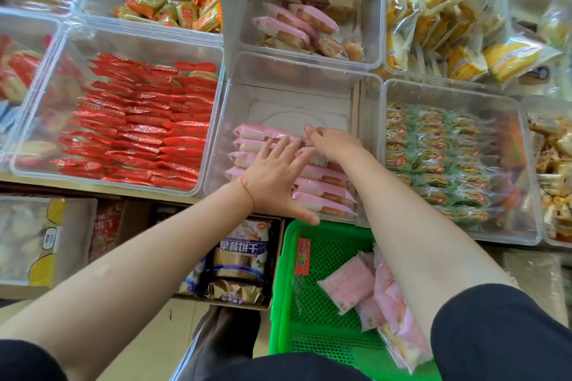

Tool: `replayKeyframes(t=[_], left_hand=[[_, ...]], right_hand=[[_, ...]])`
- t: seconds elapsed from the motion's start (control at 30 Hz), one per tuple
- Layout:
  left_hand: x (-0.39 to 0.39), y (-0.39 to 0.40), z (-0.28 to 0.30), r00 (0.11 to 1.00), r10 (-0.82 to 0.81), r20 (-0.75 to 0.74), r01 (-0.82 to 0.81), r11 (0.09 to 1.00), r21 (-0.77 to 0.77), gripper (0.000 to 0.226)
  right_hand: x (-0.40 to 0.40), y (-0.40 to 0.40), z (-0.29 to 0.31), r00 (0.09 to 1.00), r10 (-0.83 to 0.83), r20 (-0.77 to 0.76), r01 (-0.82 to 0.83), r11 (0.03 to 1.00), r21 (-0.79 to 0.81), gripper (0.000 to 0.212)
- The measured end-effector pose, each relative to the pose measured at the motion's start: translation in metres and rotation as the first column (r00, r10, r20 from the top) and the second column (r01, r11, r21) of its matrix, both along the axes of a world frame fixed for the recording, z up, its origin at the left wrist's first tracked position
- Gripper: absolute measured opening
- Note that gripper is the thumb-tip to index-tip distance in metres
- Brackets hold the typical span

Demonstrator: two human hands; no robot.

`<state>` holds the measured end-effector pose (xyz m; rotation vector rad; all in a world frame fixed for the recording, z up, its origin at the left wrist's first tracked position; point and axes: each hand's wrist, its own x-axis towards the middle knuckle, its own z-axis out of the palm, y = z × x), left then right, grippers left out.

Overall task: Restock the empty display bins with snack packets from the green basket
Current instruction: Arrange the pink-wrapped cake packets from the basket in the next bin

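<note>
A clear display bin (297, 77) in the middle holds two rows of pink snack packets (325, 189) in its near half; its far half shows bare bottom. My left hand (275, 176) lies flat, fingers spread, on the packets. My right hand (331, 142) pinches the end of a pink packet at the top of the right row. Below, the green basket (306, 297) holds several more pink packets (349, 284), partly hidden by my right arm.
Full bins surround the middle one: red packets (139, 124) left, green packets (439, 161) right, yellow cakes (458, 25) far right, orange packets (176, 0) far left. The bin behind (309, 22) holds a few pink packets. A box of biscuit packs (241, 260) stands beside the basket.
</note>
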<state>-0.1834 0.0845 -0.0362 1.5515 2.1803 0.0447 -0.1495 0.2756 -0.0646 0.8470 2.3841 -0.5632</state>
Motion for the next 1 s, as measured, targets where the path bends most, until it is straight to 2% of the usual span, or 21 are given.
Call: replayKeyframes(t=[0.1, 0.27, 0.43, 0.6, 0.73, 0.87, 1.0], left_hand=[[0.015, -0.004, -0.004, 0.997, 0.008, -0.075, -0.009, 1.0, -0.018, 0.131], [0.014, -0.007, -0.008, 0.993, 0.077, -0.086, -0.071, 0.995, 0.071, 0.126], [0.014, -0.007, -0.01, 0.993, 0.084, -0.083, -0.077, 0.993, 0.087, 0.124], [0.015, -0.007, -0.011, 0.995, 0.064, -0.076, -0.059, 0.996, 0.064, 0.128], [0.016, -0.009, -0.014, 0.992, 0.062, -0.108, -0.058, 0.997, 0.041, 0.132], [0.024, -0.012, -0.009, 0.989, 0.099, -0.11, -0.098, 0.995, 0.016, 0.134], [0.033, -0.016, -0.003, 0.984, 0.142, -0.108, -0.144, 0.99, -0.005, 0.125]], right_hand=[[0.003, -0.005, -0.003, 1.0, 0.024, -0.006, -0.023, 0.999, 0.03, 0.069], [-0.002, 0.001, 0.012, 1.0, -0.025, -0.005, 0.025, 0.996, -0.082, 0.067], [0.002, -0.009, 0.002, 0.998, 0.058, 0.013, -0.058, 0.998, -0.003, 0.065], [0.017, -0.026, 0.016, 0.976, 0.088, -0.198, -0.056, 0.985, 0.163, 0.05], [0.051, -0.045, 0.024, 0.904, 0.106, -0.414, 0.024, 0.955, 0.297, 0.044], [0.085, -0.059, 0.021, 0.869, 0.193, -0.456, 0.007, 0.916, 0.401, 0.038], [0.095, -0.065, 0.028, 0.838, 0.227, -0.496, 0.029, 0.89, 0.456, 0.028]])
